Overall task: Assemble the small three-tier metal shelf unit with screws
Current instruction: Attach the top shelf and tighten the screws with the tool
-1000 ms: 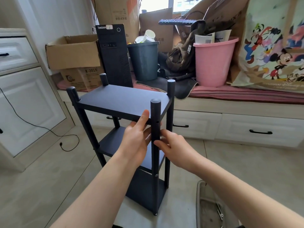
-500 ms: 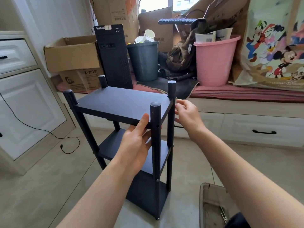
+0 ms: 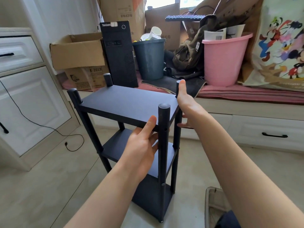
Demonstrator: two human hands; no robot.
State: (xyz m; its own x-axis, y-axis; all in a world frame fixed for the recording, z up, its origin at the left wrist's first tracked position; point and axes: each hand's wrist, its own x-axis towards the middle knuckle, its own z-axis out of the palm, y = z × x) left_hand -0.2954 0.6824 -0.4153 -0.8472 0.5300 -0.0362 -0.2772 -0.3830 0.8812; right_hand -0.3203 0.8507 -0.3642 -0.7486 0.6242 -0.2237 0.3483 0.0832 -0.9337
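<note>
Left hand (image 3: 141, 145) grips shelf unit (image 3: 130, 102) front edge, thumb up; right hand (image 3: 185, 104) flat vs far-right post.

Daylight: entering through the window (image 3: 179, 1) at top centre, which is blowing out to white. Room: lighting evenly, bright. Shadows: lying soft on the floor tiles (image 3: 41, 186). Focus: holding sharp overall. Edges: bowing with wide-angle distortion, forearms stretching large at the bottom.

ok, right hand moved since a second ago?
Yes. The right hand left the near front post and went back to the rear right post, now on its top end.
</note>
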